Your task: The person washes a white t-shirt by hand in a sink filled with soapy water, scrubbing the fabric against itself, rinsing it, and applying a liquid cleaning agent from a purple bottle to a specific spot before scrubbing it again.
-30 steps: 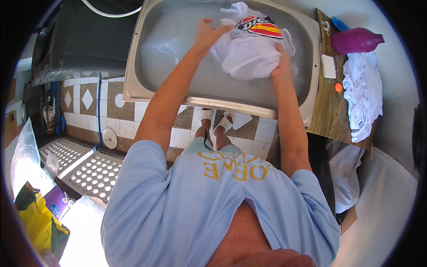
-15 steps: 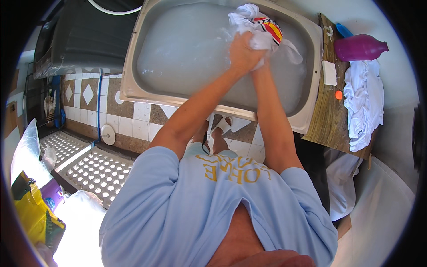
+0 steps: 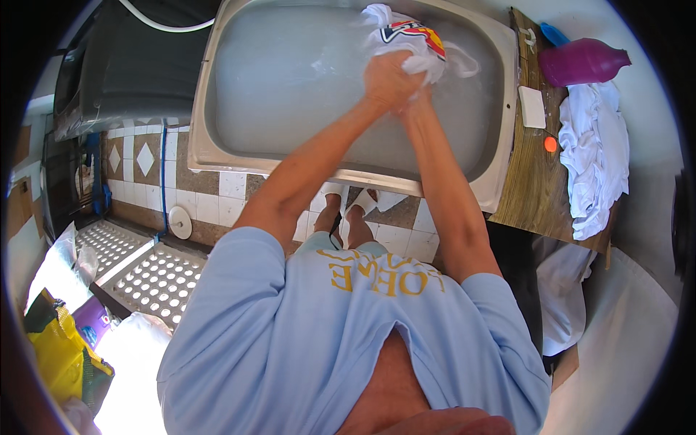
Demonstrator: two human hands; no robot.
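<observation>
Two hands, left (image 3: 388, 78) and right (image 3: 419, 101), clench together around a wet white garment (image 3: 406, 40) bunched just beyond them, above the sink (image 3: 290, 72) of cloudy water.

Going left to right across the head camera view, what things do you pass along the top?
Dark machine → grey sink basin → white printed garment gripped by both hands → white soap bar → purple bottle
</observation>
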